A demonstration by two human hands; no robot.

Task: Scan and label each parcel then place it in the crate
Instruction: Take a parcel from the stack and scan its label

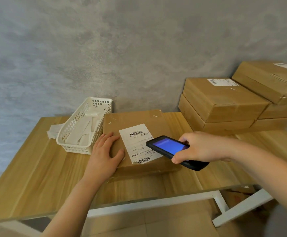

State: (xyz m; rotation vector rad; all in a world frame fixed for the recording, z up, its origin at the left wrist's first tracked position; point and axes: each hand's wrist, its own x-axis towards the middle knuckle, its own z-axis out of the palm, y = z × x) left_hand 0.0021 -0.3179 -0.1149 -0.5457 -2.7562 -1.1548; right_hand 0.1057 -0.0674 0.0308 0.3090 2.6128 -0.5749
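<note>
A flat cardboard parcel (139,120) lies in the middle of the wooden table (36,168). A white shipping label (136,139) with barcodes is stuck on its top. My left hand (105,151) rests flat on the parcel's left edge, fingers straight. My right hand (202,147) grips a black handheld scanner (168,146) with a lit blue screen, held just above the right part of the label. No crate is in view.
A white plastic basket (81,125) holding white paper strips stands left of the parcel, with loose slips (53,130) beside it. Several stacked cardboard parcels (224,101) fill the table's back right. The white table frame (156,202) and more cardboard show below.
</note>
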